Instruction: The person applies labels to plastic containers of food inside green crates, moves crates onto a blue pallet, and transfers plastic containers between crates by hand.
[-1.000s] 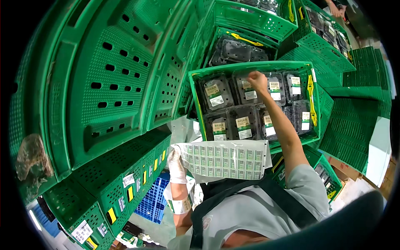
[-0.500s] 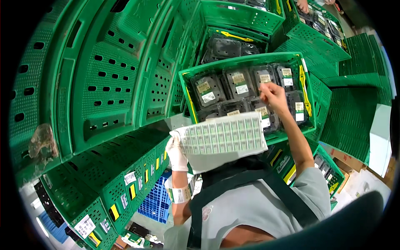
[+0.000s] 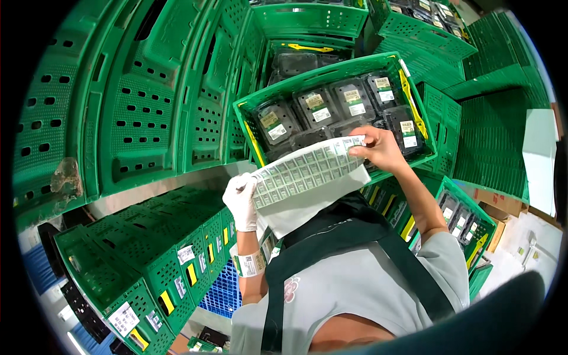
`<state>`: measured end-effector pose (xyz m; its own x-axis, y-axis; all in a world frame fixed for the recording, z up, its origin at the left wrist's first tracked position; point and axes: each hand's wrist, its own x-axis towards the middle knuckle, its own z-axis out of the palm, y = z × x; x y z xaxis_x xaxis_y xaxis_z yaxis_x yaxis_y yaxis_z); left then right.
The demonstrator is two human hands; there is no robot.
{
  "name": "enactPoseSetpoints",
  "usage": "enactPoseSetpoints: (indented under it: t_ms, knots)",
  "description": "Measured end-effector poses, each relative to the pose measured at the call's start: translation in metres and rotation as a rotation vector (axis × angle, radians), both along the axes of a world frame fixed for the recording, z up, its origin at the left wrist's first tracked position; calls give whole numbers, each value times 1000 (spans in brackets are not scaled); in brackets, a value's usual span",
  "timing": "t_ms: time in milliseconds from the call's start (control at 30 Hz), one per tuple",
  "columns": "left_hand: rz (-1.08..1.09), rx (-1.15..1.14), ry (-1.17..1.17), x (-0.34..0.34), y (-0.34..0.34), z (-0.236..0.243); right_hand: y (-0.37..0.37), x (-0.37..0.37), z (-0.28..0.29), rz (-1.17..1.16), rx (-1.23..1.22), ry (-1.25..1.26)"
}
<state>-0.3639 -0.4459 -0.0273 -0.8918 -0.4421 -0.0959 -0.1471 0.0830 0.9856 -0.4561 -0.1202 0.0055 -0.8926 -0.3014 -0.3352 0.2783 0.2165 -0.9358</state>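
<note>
A sheet of small green-and-white labels [image 3: 305, 174] spans the space between my hands, bowed, with blank white backing hanging below it. My gloved left hand [image 3: 241, 200] is closed on its left edge. At the upper right corner my bare right hand [image 3: 381, 149] pinches the sheet between thumb and fingers. Just beyond lies a green crate [image 3: 322, 76] holding several dark clear-lidded plastic boxes [image 3: 315, 108]. The boxes in its far row carry labels; the sheet and my right hand partly hide the near row.
Tall green crates [image 3: 142, 112] stand stacked along the left. Lower left is a row of green crates [image 3: 168, 263] with yellow handles. Another crate of labelled boxes [image 3: 458, 216] sits at the right. A loop of labels [image 3: 251, 263] wraps my left forearm.
My right hand has come back from over the boxes to the sheet's right corner and closed on it. The sheet now bows upward there. The whole view has shifted slightly.
</note>
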Motion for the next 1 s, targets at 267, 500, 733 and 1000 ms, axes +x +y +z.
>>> enactPoseSetpoints:
  t_ms: [267,500,733,1000]
  knots:
    - [61,-105,58,-3,7,22,6,-8,8,89,287,285]
    - [108,-208,41,3,18,22,4,-7,16,98,325,367]
    - [18,-205,-10,-1,3,33,26,-47,33,448,376,435]
    - [-84,-146,-29,-20,6,35,-20,-61,51,713,201,431]
